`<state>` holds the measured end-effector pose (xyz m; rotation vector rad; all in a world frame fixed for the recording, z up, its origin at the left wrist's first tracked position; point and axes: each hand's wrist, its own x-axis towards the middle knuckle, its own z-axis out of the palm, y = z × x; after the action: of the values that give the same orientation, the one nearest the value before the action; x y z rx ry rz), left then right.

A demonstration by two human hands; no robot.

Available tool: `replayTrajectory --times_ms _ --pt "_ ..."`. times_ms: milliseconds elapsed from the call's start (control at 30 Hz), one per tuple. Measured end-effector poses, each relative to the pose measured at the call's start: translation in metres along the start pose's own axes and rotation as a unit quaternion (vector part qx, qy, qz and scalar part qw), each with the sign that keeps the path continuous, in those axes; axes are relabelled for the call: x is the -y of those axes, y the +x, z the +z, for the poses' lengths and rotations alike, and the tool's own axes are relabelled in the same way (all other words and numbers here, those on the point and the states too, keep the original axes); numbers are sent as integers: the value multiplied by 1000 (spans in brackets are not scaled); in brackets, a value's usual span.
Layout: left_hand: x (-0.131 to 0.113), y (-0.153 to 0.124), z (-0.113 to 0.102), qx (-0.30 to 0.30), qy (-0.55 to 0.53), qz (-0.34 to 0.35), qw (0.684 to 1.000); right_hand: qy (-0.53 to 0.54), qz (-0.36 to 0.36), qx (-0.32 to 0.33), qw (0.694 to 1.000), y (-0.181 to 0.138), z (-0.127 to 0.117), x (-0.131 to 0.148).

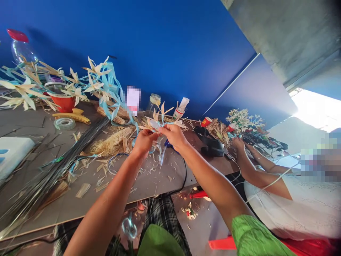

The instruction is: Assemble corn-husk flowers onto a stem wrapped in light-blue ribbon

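Note:
My left hand (144, 142) and my right hand (173, 135) meet above the table's front part, fingers pinched together. Between them is a corn husk flower (163, 112) with pale, pointed petals spreading upward. My right fingers grip its base, where light blue tape shows. The left fingertips press close against the same spot; exactly what they pinch is partly hidden. Thin wire and pale strips hang below the hands. Just left of them lies a dried corn cob with silk (113, 142). A blue-handled tool (167, 143) is partly covered behind my right wrist.
Black wires (77, 149) lie in a long bundle at left, near a tape roll (64, 123) and a red pot (64, 102) with finished husk flowers. A black headset-like object (211, 142) sits to the right. Beyond it, a co-worker's hands (238, 143) handle flowers. Husk scraps litter the table.

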<state>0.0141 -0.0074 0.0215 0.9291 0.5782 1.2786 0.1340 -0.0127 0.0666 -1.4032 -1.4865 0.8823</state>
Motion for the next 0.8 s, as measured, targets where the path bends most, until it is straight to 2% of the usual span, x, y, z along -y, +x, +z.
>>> replayTrajectory --times_ms 133,233,467,633,800 --pt "-4 -1 -4 20 -36 -52 998 74 3 62 995 1 -8 3" --pt "-6 -2 -4 28 -52 -61 996 94 1 82 992 1 -11 4" --pt "-4 0 -8 53 -83 -78 992 133 39 83 987 1 -12 1" --pt "-5 0 -9 70 -81 -77 991 151 24 100 983 0 -13 -1" --pt "-10 -2 -2 52 -36 -40 997 178 28 95 979 -2 -10 -7"
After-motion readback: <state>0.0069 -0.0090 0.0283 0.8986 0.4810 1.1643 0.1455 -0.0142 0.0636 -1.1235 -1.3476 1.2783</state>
